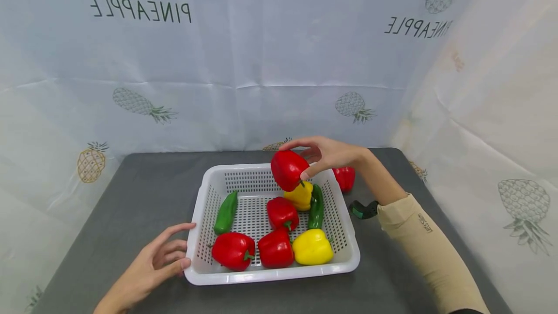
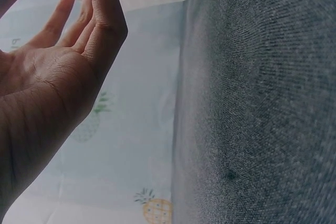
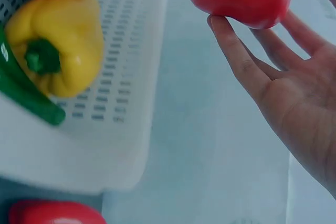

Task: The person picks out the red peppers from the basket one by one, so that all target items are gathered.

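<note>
My right hand (image 1: pixel 324 153) holds a red bell pepper (image 1: pixel 288 169) between thumb and fingers, above the far right part of a white plastic basket (image 1: pixel 272 278). The pepper's lower part also shows in the right wrist view, with fingertips against it. At the basket's left side my left hand (image 1: pixel 159 258) touches the rim with index finger and thumb, its other fingers loosely bent. Inside the basket lie several red bell peppers (image 1: pixel 233 251), a yellow bell pepper (image 1: pixel 313 247) in front, another yellow bell pepper (image 3: pixel 65 40) behind, a green pepper (image 1: pixel 225 213) and a dark green cucumber-like vegetable (image 1: pixel 316 207).
Another red bell pepper (image 1: pixel 344 179) lies on the grey table (image 1: pixel 144 183) just outside the basket's right wall. A black strap-like device (image 1: pixel 363 210) is by the right forearm. Pineapple-print curtains (image 1: pixel 279 52) stand behind and at both sides.
</note>
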Tool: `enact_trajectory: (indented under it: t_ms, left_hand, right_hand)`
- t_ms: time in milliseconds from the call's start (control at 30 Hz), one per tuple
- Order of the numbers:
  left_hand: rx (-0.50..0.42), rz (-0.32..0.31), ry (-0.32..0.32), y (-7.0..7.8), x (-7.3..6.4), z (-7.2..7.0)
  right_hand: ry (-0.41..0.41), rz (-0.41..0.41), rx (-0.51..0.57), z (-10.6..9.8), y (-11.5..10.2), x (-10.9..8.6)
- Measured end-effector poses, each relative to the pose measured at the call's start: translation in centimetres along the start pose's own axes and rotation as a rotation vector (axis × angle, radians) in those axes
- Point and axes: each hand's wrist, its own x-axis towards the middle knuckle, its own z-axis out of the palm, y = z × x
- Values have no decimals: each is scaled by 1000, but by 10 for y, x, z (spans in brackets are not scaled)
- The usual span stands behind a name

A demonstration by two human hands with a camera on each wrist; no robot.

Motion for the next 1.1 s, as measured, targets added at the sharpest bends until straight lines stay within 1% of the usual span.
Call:
enact_trajectory:
  t_ms: [33, 233, 500, 667, 767, 1000, 1100]
  left_hand:
    - [0, -11, 4, 0, 0, 0]
    - [-16, -21, -8, -3, 1, -1]
    - [-17, -31, -11, -4, 2, -1]
    - [-17, -30, -20, -1, 3, -1]
    - [-19, -39, -10, 1, 2, -1]
    - [-20, -6, -29, -1, 2, -2]
    - [-27, -9, -30, -2, 2, -2]
  right_hand:
    - [10, -1, 1, -2, 1, -4]
    - [58, 6, 17, -15, 9, -24]
    - [142, 22, -11, -26, 19, -51]
    - [204, 76, -7, -32, 24, -68]
    - [246, 108, -14, -36, 27, -77]
    - [324, 151, -23, -44, 36, -97]
    - [353, 173, -24, -47, 40, -106]
